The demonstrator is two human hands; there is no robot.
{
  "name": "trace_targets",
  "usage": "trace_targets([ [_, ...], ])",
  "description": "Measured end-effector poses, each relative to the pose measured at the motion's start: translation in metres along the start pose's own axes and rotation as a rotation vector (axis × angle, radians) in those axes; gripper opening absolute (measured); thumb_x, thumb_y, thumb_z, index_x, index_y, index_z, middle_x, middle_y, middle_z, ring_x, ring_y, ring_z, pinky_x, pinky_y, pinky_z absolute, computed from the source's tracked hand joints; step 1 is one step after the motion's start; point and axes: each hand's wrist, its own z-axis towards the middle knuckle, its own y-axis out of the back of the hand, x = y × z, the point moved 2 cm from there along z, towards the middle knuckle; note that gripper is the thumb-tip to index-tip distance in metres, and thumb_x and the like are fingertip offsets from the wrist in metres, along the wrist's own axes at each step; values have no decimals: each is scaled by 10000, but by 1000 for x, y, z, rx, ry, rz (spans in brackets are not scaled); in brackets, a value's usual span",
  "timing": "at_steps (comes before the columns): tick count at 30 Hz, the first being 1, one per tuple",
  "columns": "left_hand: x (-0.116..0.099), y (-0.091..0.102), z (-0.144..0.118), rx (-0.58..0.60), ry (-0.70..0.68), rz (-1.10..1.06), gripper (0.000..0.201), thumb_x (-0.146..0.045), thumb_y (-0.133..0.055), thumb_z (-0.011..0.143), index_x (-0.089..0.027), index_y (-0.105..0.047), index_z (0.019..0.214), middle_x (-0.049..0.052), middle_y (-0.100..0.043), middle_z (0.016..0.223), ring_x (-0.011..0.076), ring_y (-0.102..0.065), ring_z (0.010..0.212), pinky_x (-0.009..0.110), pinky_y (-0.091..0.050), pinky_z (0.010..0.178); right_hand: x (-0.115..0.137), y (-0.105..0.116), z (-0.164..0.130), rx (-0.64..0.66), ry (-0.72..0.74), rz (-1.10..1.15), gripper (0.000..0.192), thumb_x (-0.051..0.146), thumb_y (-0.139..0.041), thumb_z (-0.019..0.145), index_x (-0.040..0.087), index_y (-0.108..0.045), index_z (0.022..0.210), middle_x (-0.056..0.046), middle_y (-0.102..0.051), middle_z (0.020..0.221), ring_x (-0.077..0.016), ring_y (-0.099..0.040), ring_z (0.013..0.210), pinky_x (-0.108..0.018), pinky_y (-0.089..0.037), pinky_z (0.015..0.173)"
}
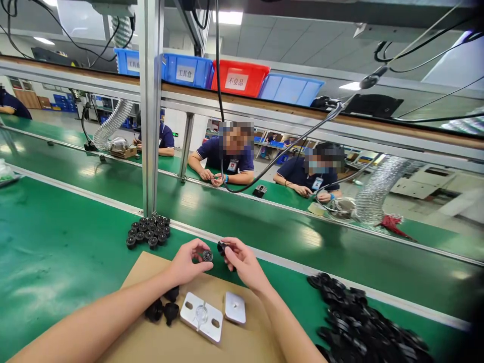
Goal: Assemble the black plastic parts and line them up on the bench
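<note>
Between the thumb and fingers of my left hand [189, 261] is a small round black part [207, 255], its ringed face turned up. My right hand [242, 259] grips another black plastic part [221, 248], close beside the first but apart from it. Both hands are above the far edge of a brown cardboard sheet [151, 269]. On the sheet lie a silver metal plate [201, 316] with a round recess and two slots, and a smaller square metal block [235, 307]. Several black parts [171, 312] sit below my left forearm.
Rows of round black parts [148, 232] stand at the far left by a metal post [150, 111]. A heap of black plastic parts [363, 317] lies at the right. Beyond the rail runs a green conveyor belt [257, 217], with co-workers seated across it. A black cable [260, 176] hangs down.
</note>
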Motion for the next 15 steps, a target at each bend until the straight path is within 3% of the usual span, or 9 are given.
trace_targets([
  [3, 3, -3, -1, -8, 32, -110, 412, -269, -869, 701, -158, -665, 1042, 67, -738, 955, 206, -691, 854, 287, -546, 701, -4, 1, 0, -6, 13, 76, 503, 593, -717, 913, 231, -668, 1259, -67, -681, 1019, -174, -628, 761, -310, -546, 651],
  [6, 4, -2, -1, -5, 53, -159, 372, -262, -897, 678, -146, -703, 974, 72, -750, 942, 191, -683, 816, 282, -528, 693, -8, 2, -1, -16, 25, 49, 451, 548, -759, 892, 232, -708, 1210, -99, -712, 1116, -219, -675, 888, -343, -584, 723],
  [11, 5, 1, 0, 10, 60, -214, 378, -246, -895, 683, -142, -756, 1018, 83, -762, 968, 211, -699, 869, 307, -545, 752, -7, -2, -5, -18, 94, -195, 302, 422, -727, 933, 261, -748, 1187, -98, -722, 1213, -250, -683, 1007, -384, -590, 835],
  [15, 10, 0, 1, 15, 38, -245, 406, -260, -903, 679, -142, -775, 1045, 98, -743, 1042, 240, -703, 943, 341, -573, 813, 5, -9, -9, 20, 230, -352, 233, 322, -682, 967, 287, -739, 1190, -82, -714, 1223, -246, -683, 1032, -354, -591, 797],
])
